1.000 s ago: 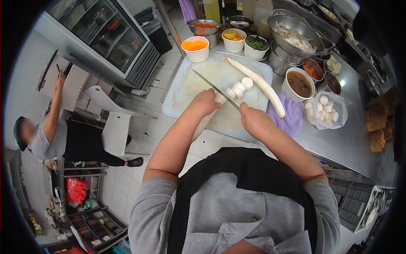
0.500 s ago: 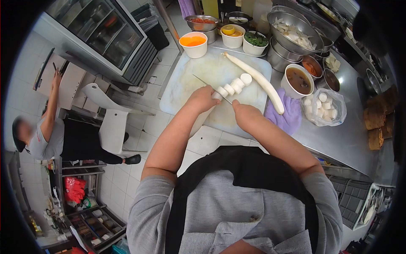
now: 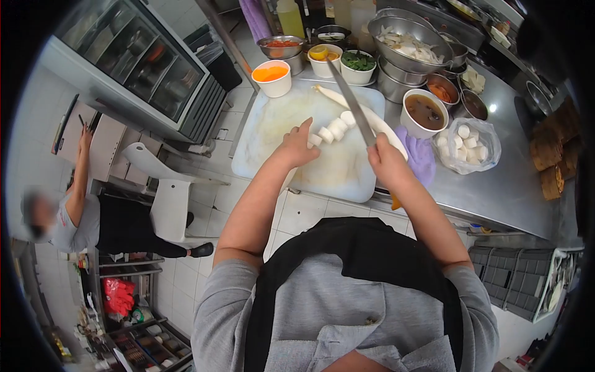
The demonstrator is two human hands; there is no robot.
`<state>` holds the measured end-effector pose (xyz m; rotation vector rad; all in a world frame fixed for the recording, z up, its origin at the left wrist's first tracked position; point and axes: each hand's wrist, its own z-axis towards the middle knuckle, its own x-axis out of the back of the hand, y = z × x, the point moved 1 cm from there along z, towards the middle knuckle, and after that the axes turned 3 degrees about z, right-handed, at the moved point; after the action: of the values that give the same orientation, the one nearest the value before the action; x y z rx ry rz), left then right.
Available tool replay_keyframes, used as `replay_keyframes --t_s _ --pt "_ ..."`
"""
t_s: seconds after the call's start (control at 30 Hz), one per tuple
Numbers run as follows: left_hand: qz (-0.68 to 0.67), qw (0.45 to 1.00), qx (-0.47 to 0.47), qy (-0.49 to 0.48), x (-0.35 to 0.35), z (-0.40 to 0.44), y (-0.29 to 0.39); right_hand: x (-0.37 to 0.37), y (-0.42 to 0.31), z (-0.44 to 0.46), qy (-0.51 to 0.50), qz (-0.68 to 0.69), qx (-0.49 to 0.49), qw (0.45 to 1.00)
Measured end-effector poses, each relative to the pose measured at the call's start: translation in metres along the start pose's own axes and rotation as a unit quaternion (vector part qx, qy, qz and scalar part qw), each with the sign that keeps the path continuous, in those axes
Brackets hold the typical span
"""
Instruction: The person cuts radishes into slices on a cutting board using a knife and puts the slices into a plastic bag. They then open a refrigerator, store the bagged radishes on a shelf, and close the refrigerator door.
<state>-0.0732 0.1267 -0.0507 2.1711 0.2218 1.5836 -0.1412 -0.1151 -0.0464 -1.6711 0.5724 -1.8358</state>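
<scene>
My right hand (image 3: 387,160) is closed round the handle of a long knife (image 3: 351,98), its blade raised and pointing away above the board. My left hand (image 3: 299,147) has its fingers apart at the near end of a row of thick white slices (image 3: 337,128). Under that hand and forearm, a pale uncut piece is mostly hidden. The row lies on a white cutting board (image 3: 263,124). A long peeled white vegetable (image 3: 379,126) lies at the board's right side, partly behind the knife, beside a purple cloth (image 3: 418,155).
Behind the board stand tubs of orange liquid (image 3: 271,75), lemon (image 3: 318,53) and greens (image 3: 358,61). To the right are a colander (image 3: 406,46), a tub of brown liquid (image 3: 425,113) and a bag of white pieces (image 3: 469,147). Another person (image 3: 74,211) is at the far left.
The knife has lifted off the white piece and swung upright to the right with my right hand. My left hand's fingers have spread. The view has shifted slightly.
</scene>
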Motion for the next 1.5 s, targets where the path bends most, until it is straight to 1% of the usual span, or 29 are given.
replay_keyframes --t_s 0.17,0.23,0.27,0.33,0.47,0.6,0.67,0.7,0.73,0.77,0.8,0.83,0.87,0.9,0.93,0.97,1.0,1.03,1.07,1.13,1.17,1.23,1.27,1.3,1.33,1.4,1.43,1.47,1.5 --pt "0.161 0.987 -0.007 0.021 -0.004 0.003 0.038 0.038 0.015 -0.012 -0.011 -0.113 -0.076 0.991" --pt "0.165 0.986 -0.010 0.016 -0.005 0.009 0.053 0.043 0.024 -0.005 0.015 -0.185 -0.063 0.981" --pt "0.168 0.986 -0.010 0.012 -0.005 0.013 0.060 0.044 0.027 -0.001 0.018 -0.186 -0.065 0.980" --pt "0.173 0.984 -0.021 0.037 -0.017 0.028 0.063 0.045 0.033 0.011 -0.002 -0.224 -0.070 0.972" --pt "0.159 0.982 -0.064 0.080 -0.023 0.039 0.067 0.041 0.043 0.032 -0.009 -0.240 -0.093 0.966" --pt "0.191 0.975 -0.090 0.074 -0.018 0.049 0.058 0.028 0.056 0.044 -0.010 -0.248 -0.087 0.965" --pt "0.135 0.982 -0.091 0.097 -0.014 0.058 0.051 0.025 0.053 0.045 -0.009 -0.270 -0.081 0.959" --pt "0.134 0.982 -0.089 0.098 -0.012 0.064 0.047 0.023 0.046 0.044 0.030 -0.297 -0.021 0.954" --pt "0.084 0.983 -0.089 0.135 -0.009 0.069 0.043 0.021 0.039 0.044 0.068 -0.322 0.039 0.943" --pt "0.035 0.981 -0.088 0.172 -0.006 0.076 0.037 0.016 0.032 0.048 0.067 -0.323 0.040 0.943" --pt "0.034 0.981 -0.087 0.172 -0.005 0.086 0.029 0.011 0.024 0.053 0.069 -0.291 0.082 0.951" --pt "-0.073 0.975 -0.072 0.195 -0.003 0.096 0.019 0.007 0.015 0.059 0.072 -0.258 0.124 0.955" --pt "-0.180 0.958 -0.056 0.215 -0.002 0.102 0.010 0.001 0.009 0.065 0.073 -0.259 0.124 0.955" --pt "-0.179 0.958 -0.057 0.215 0.002 0.102 0.006 -0.008 0.004 0.071 0.072 -0.251 0.192 0.946" --pt "-0.326 0.926 -0.001 0.191 0.005 0.103 0.001 -0.016 0.000 0.078 0.072 -0.242 0.258 0.932" --pt "-0.463 0.870 0.054 0.160 0.008 0.105 -0.002 -0.026 0.004 0.087 0.075 -0.243 0.256 0.933" --pt "-0.504 0.847 0.049 0.160 0.008 0.105 -0.006 -0.037 0.007 0.095 0.100 -0.274 0.323 0.900" --pt "-0.502 0.849 0.045 0.157 0.009 0.105 -0.010 -0.046 0.011 0.102 0.124 -0.304 0.385 0.863" --pt "-0.534 0.829 0.060 0.157 0.010 0.104 -0.012 -0.044 0.005 0.106 0.127 -0.305 0.381 0.864" --pt "-0.579 0.800 0.079 0.136 0.010 0.103 -0.016 -0.047 -0.003 0.113 -0.115 -0.365 0.314 0.869" --pt "-0.578 0.801 0.080 0.135 0.008 0.106 -0.020 -0.047 -0.006 0.113 -0.116 -0.364 0.313 0.870" --pt "-0.663 0.732 0.116 0.106 0.004 0.111 -0.029 -0.049 -0.012 0.111 -0.069 -0.229 0.267 0.934" --pt "-0.664 0.731 0.117 0.107 0.001 0.115 -0.036 -0.056 -0.016 0.109 -0.071 -0.229 0.268 0.933" --pt "-0.701 0.698 0.097 0.112 -0.003 0.119 -0.041 -0.068 -0.019 0.108 -0.075 -0.052 0.188 0.978" --pt "-0.736 0.664 0.073 0.112 -0.005 0.126 -0.044 -0.079 -0.023 0.108 -0.072 0.125 0.098 0.985" --pt "-0.815 0.579 0.031 0.015 -0.004 0.132 -0.044 -0.112 -0.018 0.122 -0.125 0.238 0.005 0.963" --pt "-0.800 0.595 0.038 0.057 -0.003 0.134 -0.031 -0.098 -0.036 0.111 -0.165 0.396 -0.046 0.902" --pt "-0.784 0.611 0.044 0.098 -0.002 0.132 -0.013 -0.100 -0.041 0.108 -0.130 0.391 -0.048 0.910" --pt "-0.781 0.607 0.050 0.135 -0.001 0.126 0.006 -0.102 -0.041 0.107 -0.098 0.386 -0.049 0.916"
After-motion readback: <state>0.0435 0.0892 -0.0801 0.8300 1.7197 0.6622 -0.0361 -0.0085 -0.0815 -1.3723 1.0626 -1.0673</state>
